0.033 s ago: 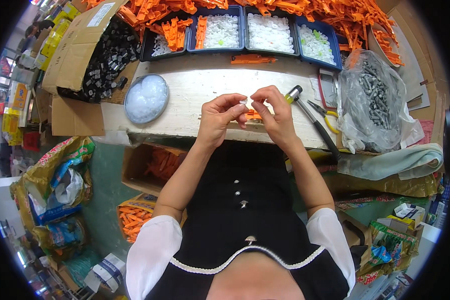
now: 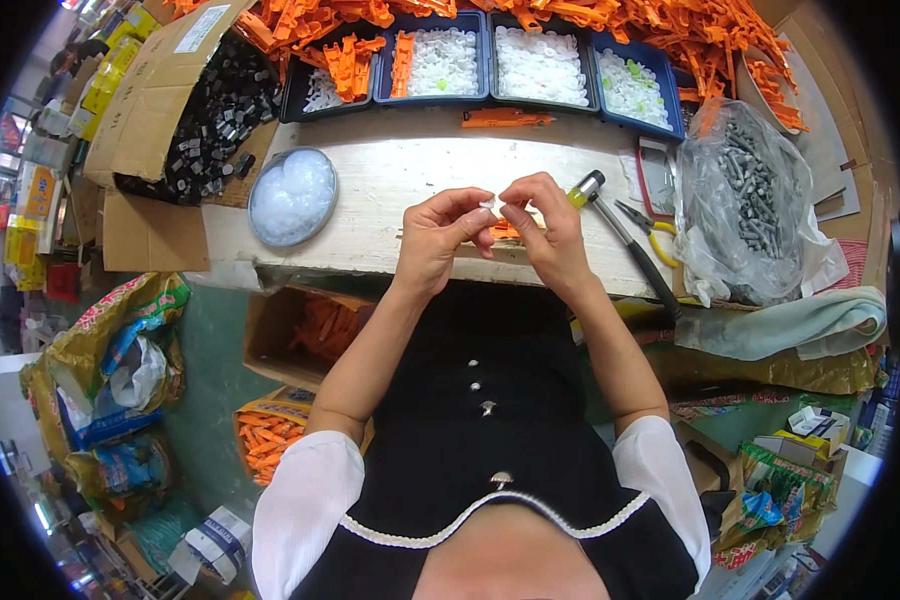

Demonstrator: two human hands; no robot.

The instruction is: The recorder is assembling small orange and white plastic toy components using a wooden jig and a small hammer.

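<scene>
Just above the front of the worktable [image 2: 370, 200], my left hand [image 2: 438, 232] pinches a small white plastic piece [image 2: 487, 203] between thumb and forefinger. Close beside it, my right hand [image 2: 550, 236] has its thumb and forefinger brought together near that piece. Whatever those right fingertips hold is too small to make out. Beneath the hands lies an orange plastic part [image 2: 506, 229], partly covered by them. To the right of my right hand rests a hammer [image 2: 625, 240] with a yellow-green head end and a black handle.
Trays of small white parts [image 2: 540, 68] line the back, below heaped orange parts [image 2: 690, 40]. A round dish [image 2: 292, 198] and a carton of black pieces [image 2: 150, 110] stand left. Pliers [image 2: 660, 236] and a clear bag of metal pieces [image 2: 750, 190] lie right.
</scene>
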